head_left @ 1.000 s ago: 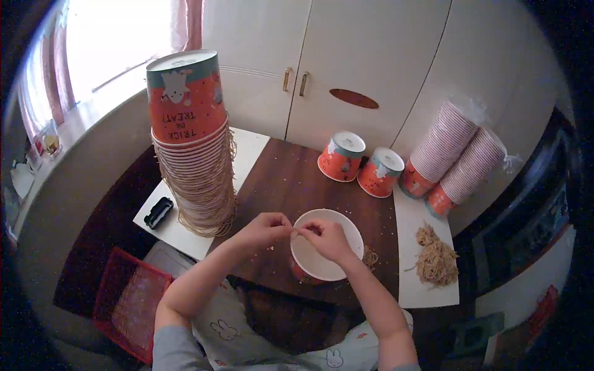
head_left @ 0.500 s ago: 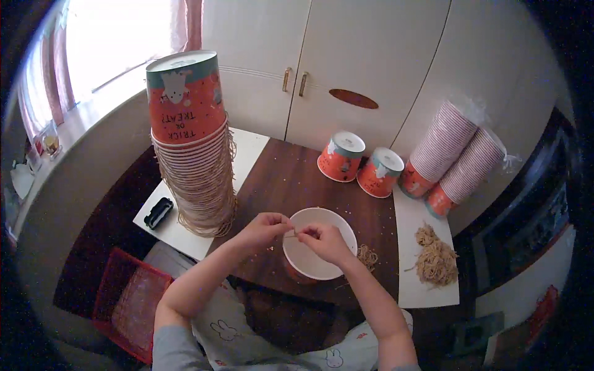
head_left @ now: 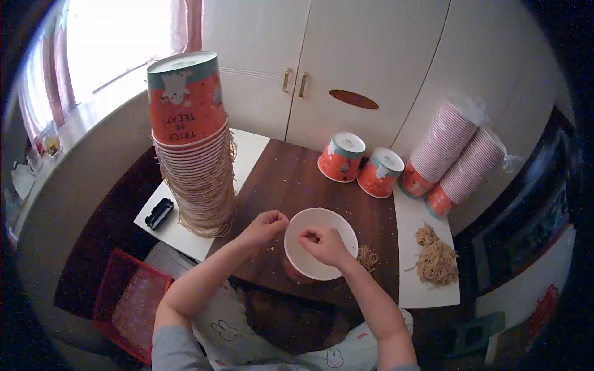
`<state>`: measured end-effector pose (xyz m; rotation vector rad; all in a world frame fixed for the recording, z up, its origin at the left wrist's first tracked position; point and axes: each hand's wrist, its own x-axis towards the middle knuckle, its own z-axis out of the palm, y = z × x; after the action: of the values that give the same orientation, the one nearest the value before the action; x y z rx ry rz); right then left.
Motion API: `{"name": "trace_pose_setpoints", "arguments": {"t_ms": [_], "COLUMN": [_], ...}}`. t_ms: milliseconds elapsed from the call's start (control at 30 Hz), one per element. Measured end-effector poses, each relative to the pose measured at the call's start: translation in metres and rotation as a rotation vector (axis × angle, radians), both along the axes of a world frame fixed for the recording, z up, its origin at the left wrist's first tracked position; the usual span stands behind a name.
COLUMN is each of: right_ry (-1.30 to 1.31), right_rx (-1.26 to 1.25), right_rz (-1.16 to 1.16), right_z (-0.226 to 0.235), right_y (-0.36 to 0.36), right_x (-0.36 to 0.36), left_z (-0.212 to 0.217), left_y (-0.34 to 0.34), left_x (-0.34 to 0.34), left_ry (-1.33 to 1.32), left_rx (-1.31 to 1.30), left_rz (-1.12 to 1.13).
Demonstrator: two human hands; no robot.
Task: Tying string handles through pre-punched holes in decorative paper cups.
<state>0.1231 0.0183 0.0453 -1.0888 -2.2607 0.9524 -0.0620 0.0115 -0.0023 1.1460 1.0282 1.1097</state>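
Observation:
An upright paper bucket (head_left: pixel 321 270), white inside and orange outside, stands in front of me on the brown table. My left hand (head_left: pixel 268 226) is at the left rim, fingers pinched together. Above the opening is my right hand (head_left: pixel 324 246), its fingers curled closed. What either pinch holds is too small to make out; a brownish bit shows by the right fingers. A small tangle of tan cord (head_left: pixel 367 257) lies just right of the bucket. Farther right, a bigger heap of the same cord (head_left: pixel 436 261) rests on a white board.
A tall stack of upside-down buckets (head_left: pixel 189 111), cords hanging from the rims, stands at left beside a black tray-like object (head_left: pixel 159 213). Two upturned buckets (head_left: pixel 341 157) and wrapped bucket stacks (head_left: pixel 442 142) stand at the back. A red basket (head_left: pixel 130 303) sits lower left.
My hands have moved apart, the left slightly up and leftward off the bucket's opening. The thin strand seen between them before no longer shows there.

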Motion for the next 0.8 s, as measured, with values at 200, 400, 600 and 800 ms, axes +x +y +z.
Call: {"name": "trace_pose_setpoints", "arguments": {"t_ms": [200, 400, 600, 800], "right_ry": [0.183, 0.208, 0.125, 0.101], "right_rx": [0.077, 0.083, 0.121, 0.194], "right_rz": [-0.051, -0.065, -0.039, 0.081], "right_z": [-0.006, -0.007, 0.012, 0.037], "right_y": [0.000, 0.001, 0.009, 0.012], "right_x": [0.001, 0.003, -0.005, -0.013], "left_z": [-0.009, 0.003, 0.017, 0.043], "left_y": [0.004, -0.003, -0.007, -0.020], "left_x": [-0.002, 0.002, -0.004, 0.002], "left_ry": [0.106, 0.030, 0.491, 0.689], "left_rx": [0.044, -0.104, 0.701, 0.878], "left_rz": [-0.013, -0.033, 0.276, 0.204]}}
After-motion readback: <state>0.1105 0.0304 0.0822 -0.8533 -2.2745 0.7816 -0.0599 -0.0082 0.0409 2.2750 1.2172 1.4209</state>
